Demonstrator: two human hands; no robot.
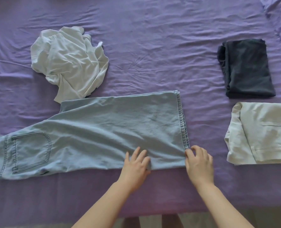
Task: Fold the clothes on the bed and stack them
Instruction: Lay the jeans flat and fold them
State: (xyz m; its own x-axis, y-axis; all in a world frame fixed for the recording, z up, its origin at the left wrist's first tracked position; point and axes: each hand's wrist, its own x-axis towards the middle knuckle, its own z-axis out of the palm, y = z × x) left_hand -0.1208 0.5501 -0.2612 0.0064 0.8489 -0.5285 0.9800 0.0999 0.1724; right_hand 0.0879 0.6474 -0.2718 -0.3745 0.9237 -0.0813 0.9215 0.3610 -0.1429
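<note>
Left hand (137, 163) flat, right hand (198, 160) pinching the jeans (103, 129) hem; crumpled white shirt (69, 61) beyond.

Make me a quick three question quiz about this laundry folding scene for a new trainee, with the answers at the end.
1. True or false: the white shirt is already folded.
2. Which garment do both hands touch? A) dark folded garment B) light blue jeans C) pale folded trousers
3. Fill in: the right hand pinches the jeans at the ____ end.

Key: 1. False, it lies crumpled on the purple bed sheet. 2. B; the left hand rests flat on them. 3. Hem.
</note>
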